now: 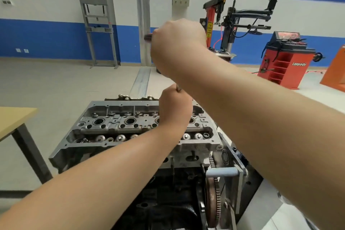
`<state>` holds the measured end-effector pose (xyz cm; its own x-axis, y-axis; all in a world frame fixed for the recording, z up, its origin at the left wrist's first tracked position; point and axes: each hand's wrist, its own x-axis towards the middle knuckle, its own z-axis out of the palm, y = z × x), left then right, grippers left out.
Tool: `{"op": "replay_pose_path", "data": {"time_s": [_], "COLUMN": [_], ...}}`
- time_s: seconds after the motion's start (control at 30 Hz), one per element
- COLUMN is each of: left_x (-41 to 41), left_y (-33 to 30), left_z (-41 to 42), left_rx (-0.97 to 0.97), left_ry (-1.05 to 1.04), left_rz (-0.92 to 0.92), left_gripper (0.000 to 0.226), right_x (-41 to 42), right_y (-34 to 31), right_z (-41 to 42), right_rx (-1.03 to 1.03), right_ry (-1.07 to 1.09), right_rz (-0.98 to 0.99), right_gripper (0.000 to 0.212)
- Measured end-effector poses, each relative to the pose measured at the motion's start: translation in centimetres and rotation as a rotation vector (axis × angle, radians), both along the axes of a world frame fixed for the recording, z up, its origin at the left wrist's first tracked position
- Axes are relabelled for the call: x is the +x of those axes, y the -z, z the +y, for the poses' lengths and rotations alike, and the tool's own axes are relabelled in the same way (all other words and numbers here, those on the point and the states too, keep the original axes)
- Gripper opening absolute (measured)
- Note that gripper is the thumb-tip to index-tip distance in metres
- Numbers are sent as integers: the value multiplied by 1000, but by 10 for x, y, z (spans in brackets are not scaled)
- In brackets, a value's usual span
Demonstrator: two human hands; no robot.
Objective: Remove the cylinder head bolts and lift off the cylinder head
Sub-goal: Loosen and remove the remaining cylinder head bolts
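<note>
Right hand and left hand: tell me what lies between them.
In the head view, a thin tool shaft sticks up from the left hand toward the right hand.

Bright even indoor light, soft shadows, wide-angle bending at edges, slight motion blur throughout

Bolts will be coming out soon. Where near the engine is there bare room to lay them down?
The wooden table left of the cylinder head shows a bare top corner. The head itself is crowded with bores and valve gear, and both the left hand and the right hand work its far right end. The flywheel side is cluttered.
</note>
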<state>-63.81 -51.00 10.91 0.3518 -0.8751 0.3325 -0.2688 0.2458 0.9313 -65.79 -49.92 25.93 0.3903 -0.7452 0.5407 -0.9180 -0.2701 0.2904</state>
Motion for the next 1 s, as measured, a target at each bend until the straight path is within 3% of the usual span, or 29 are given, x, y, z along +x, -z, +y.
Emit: {"op": "replay_pose_path", "data": {"time_s": [0.07,0.13,0.2,0.27,0.33,0.43,0.5,0.53,0.57,0.63,0.73,0.8,0.87,1.0], "left_x": [6,25,44,48,36,9,-2,-4,-3,11,42,48,38,6], "left_y": [-2,-7,-11,-11,-9,-2,4,5,5,0,-8,-8,-7,-3], "left_z": [0,-4,-6,-6,-4,5,9,10,10,7,-1,-3,-5,2], "left_rx": [-33,7,93,145,116,-21,-54,-49,-57,-52,64,135,143,19], "left_ry": [109,525,904,1006,837,299,-3,-56,-41,225,840,1004,887,183], "left_rz": [31,113,131,118,114,113,61,56,63,115,170,213,194,120], "left_gripper": [29,30,33,42,51,40,36,38,37,31,36,49,60,55], "right_x": [-3,-16,-29,-41,-42,-24,-8,-4,-3,-11,-28,-39,-43,-19], "right_y": [0,0,-2,-5,-6,-1,3,2,1,0,-4,-7,-8,1], "right_z": [-2,-7,-2,4,6,5,8,12,11,1,2,4,4,-1], "right_rx": [-22,57,306,536,498,121,-43,-55,-61,-14,383,650,651,107], "right_ry": [-36,-261,-638,-821,-732,-246,-79,-44,-43,-181,-645,-825,-789,-192], "right_rz": [1,-111,-330,-521,-513,-190,-73,-42,-29,-102,-352,-556,-615,-238], "right_gripper": [28,49,51,48,50,45,32,34,38,46,46,43,44,43]}}
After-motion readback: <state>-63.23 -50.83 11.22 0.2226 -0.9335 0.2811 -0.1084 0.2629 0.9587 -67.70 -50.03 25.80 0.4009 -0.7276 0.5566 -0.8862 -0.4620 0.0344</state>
